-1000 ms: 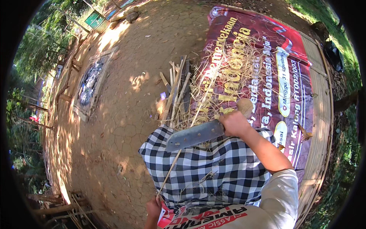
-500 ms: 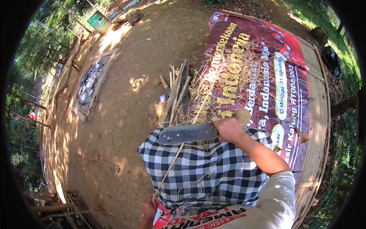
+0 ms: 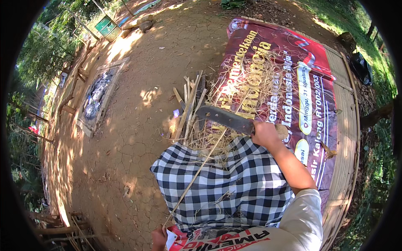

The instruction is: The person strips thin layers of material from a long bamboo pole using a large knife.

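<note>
My right hand [image 3: 266, 134] is closed around the wooden handle of a machete [image 3: 226, 120]. Its broad dark blade points left and lies across a long thin bamboo strip [image 3: 197, 173]. The strip slants over my lap from lower left to upper right. At its near end, by my left hip, my left hand [image 3: 158, 237] grips it. A black-and-white checkered cloth [image 3: 217, 188] covers my lap, with a few shavings on it. Beyond my knees, a heap of curly pale shavings [image 3: 259, 79] lies on a dark red printed banner [image 3: 293, 96].
Several split bamboo pieces [image 3: 190, 104] lean in a pile left of the banner. The banner covers a bamboo platform [image 3: 345, 142]. Bare cracked earth [image 3: 121, 167] stretches leftward to a framed ash pit [image 3: 98, 98]. A green bin [image 3: 106, 27] stands far left, a black bag [image 3: 361, 69] far right.
The machete in my right hand has moved away from me along the strip, and its blade has tilted. My left hand has shifted slightly left and nearer, still holding the strip.
</note>
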{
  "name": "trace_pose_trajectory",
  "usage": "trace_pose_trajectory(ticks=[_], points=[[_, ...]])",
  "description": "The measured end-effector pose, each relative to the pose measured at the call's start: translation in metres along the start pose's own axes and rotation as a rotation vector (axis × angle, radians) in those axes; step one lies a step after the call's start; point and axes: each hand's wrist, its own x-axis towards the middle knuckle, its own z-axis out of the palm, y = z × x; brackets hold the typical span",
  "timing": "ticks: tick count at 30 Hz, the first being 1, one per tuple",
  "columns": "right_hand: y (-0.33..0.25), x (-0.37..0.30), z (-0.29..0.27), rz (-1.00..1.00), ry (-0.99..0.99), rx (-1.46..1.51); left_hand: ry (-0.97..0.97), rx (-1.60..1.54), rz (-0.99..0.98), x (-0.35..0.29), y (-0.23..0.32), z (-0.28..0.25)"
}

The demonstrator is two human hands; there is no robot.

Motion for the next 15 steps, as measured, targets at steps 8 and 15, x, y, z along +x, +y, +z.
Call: trace_pose_trajectory(ticks=[8,15], points=[[-0.020,0.004,0.012,-0.421,-0.055,-0.019,-0.029,0.026,-0.040,0.008,0.009,-0.019],[0.085,0.023,0.000,0.805,0.170,0.141,-0.102,-0.042,-0.041,0.020,0.007,-0.013]])
